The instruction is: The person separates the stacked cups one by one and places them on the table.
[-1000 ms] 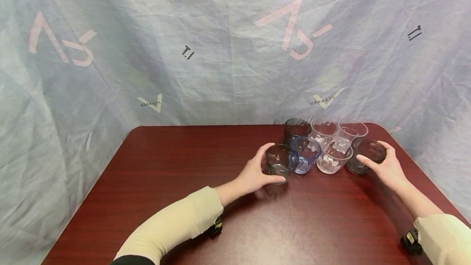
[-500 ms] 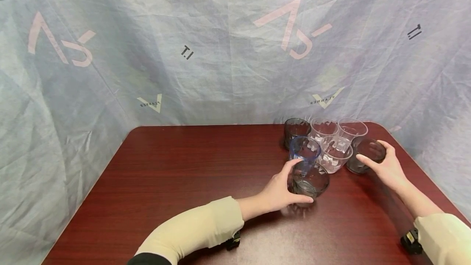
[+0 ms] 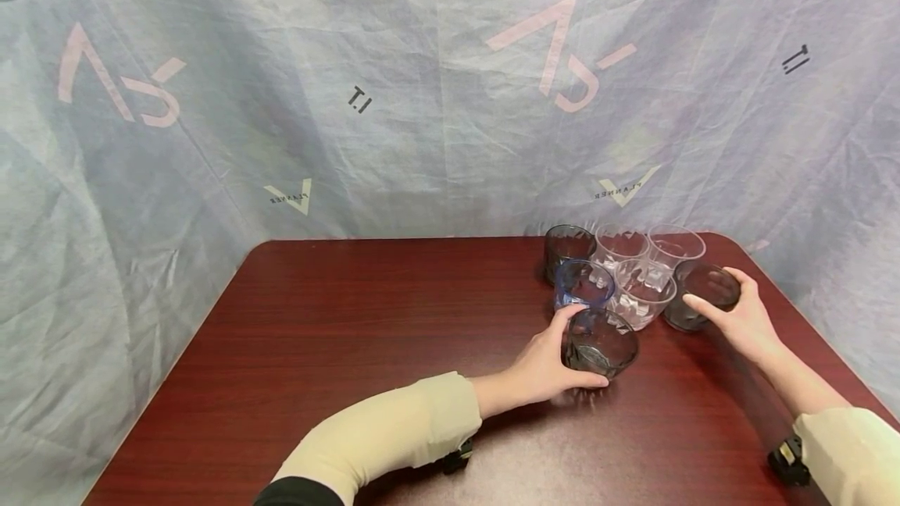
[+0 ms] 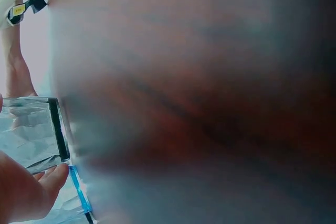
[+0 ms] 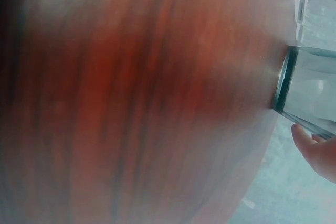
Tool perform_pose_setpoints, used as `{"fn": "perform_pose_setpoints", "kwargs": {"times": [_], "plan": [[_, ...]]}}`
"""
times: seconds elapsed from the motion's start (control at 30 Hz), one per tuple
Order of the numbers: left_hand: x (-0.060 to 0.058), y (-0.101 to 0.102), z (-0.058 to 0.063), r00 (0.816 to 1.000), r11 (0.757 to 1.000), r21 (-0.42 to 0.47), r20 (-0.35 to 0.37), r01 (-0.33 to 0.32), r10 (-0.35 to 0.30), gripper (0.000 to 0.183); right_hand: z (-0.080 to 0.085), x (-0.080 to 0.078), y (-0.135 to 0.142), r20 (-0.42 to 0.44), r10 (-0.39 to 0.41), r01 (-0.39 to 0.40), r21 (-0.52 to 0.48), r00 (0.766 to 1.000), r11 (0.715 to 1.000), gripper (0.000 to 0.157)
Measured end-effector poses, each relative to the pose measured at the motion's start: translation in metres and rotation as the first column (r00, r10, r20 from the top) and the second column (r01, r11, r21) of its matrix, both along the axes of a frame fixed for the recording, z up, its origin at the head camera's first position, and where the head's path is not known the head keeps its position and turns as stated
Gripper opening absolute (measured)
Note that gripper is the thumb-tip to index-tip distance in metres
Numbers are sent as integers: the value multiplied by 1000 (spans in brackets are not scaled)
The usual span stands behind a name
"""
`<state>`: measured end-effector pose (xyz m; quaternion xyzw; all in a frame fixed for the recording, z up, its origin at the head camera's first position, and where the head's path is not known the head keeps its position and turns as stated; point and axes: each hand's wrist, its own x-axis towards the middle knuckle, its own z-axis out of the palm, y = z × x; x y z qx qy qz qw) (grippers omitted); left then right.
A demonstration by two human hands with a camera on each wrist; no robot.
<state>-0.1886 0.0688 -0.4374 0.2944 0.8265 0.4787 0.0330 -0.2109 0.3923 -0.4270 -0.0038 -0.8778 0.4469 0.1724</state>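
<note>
My left hand (image 3: 541, 365) grips a smoky grey drinking glass (image 3: 603, 350) by its sides, thumb at the near side, just in front of a blue glass (image 3: 583, 287). In the left wrist view, this grey glass (image 4: 29, 135) stands out beside the blue rim. My right hand (image 3: 748, 326) holds another smoky grey glass (image 3: 692, 311) at the right end of the group; the right wrist view shows that glass (image 5: 312, 90) with its base at the tabletop. Between the blue glass and the right-hand one stands a clear glass (image 3: 641, 303).
Behind, a dark glass (image 3: 568, 256) and two clear glasses, one in the middle (image 3: 619, 244) and one at right (image 3: 676, 244), form a back row near the far edge. A reddish-brown wooden table (image 3: 366, 318) bears them all. Grey printed cloth (image 3: 436, 139) hangs behind it.
My left hand has carried its grey glass rightward and toward me, from the left side of the blue glass to in front of it. The right hand and its glass have stayed put.
</note>
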Motion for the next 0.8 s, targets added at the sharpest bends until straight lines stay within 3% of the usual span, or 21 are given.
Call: {"fn": "perform_pose_setpoints", "kwargs": {"times": [0.57,0.8], "plan": [[-7,3,-7,1000,998,-57,8,17,-17,99,0,0,1,59,-39,37,31,998,999,83],[-6,-3,-3,999,998,-53,10,42,-42,104,1,2,1,70,-27,27,-5,997,1000,89]]}}
